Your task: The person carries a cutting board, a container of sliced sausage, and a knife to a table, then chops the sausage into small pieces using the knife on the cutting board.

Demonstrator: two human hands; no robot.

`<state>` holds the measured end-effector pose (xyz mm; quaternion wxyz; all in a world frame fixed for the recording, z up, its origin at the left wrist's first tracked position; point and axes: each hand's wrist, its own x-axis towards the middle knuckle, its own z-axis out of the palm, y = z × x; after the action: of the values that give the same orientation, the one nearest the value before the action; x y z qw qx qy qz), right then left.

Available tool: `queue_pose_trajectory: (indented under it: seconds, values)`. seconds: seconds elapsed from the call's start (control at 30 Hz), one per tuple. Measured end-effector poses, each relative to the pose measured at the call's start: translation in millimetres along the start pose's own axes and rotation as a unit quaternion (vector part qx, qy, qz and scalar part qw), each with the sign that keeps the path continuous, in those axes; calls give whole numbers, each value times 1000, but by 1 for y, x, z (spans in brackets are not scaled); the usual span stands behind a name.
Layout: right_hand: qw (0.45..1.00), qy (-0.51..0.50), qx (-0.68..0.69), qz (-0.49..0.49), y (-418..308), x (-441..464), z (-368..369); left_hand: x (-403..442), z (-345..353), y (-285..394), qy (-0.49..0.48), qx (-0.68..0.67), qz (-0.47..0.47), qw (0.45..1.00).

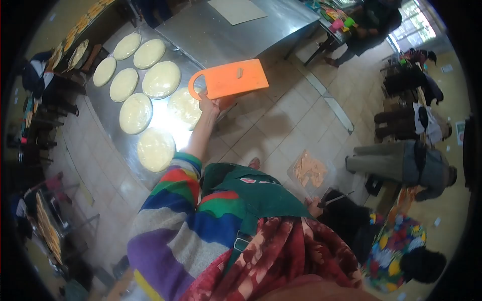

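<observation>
Keep the orange board [232,83] level at twelve o'clock, left hand [209,104] clamped at its handle [191,84], knife [339,198] steady at four; I cannot tell how the right hand [315,206] grips.

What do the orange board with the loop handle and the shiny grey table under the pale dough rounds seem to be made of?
The orange board: probably plastic, smooth and satiny, judging by its even, solid colour. The grey table: likely metal, perhaps polished stainless steel, given its bright glare.
</observation>
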<state>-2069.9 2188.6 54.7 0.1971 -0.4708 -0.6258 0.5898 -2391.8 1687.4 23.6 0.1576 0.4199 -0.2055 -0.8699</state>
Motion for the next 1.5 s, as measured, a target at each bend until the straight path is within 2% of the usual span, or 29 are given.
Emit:
queue_pose_trajectory:
  seconds: [0.03,0.07,0.17,0.27,0.4,0.5,0.63,0.73,0.8,0.83,0.9,0.93,0.97,1.03,1.1,1.17,1.23,1.3,1.37,1.47,1.5]
  values:
    - [1000,-7,-10,1,-16,30,16,8,11,-11,4,-8,18,1000]
    - [999,-1,4,-38,-28,54,35,20,24,-16,8,-17,41,999]
    - [995,-76,41,-39,-77,116,94,47,42,-31,19,-59,68,996]
    - [988,-138,-15,-72,-126,161,165,57,68,-41,67,-92,88,990]
    - [974,-211,1,-87,-179,183,272,68,98,-43,143,-89,89,982]
    - [964,-254,-4,-81,-197,194,348,79,103,-49,101,-130,98,981]
    - [945,-318,-1,-79,-222,190,442,80,111,-53,172,-71,99,977]
    - [928,-355,5,-115,-223,204,518,89,102,-59,183,48,81,979]
    - [913,-394,-12,-102,-252,165,557,79,108,-48,204,84,49,974]
    - [915,-367,-131,-107,-273,148,594,86,104,-47,161,119,40,979]
    - [879,-372,-189,-230,-298,114,626,97,89,-45,118,143,23,982]
    - [864,-383,-188,-267,-264,138,664,100,82,-44,115,169,10,979]
    - [883,-419,-77,-199,-257,131,690,101,78,-42,114,148,-9,982]
    - [865,-418,-172,-219,-267,109,729,105,71,-44,139,172,10,975]
    - [814,-469,-247,-237,-281,85,760,92,89,-39,163,173,-5,971]
    - [815,-480,-223,-237,-280,61,789,94,83,-40,156,155,-2,976]
    - [781,-509,-253,-258,-257,49,831,103,71,-43,139,176,-5,974]
    - [760,-558,-251,-219,-243,35,863,104,72,-48,140,161,-15,977]
    - [748,-557,-268,-241,-217,19,896,99,88,-50,147,156,-19,977]
    - [740,-547,-222,-322,-191,2,916,99,96,-59,163,143,-15,976]
    - [721,-583,-239,-288,-197,4,917,99,99,-61,163,145,-12,976]
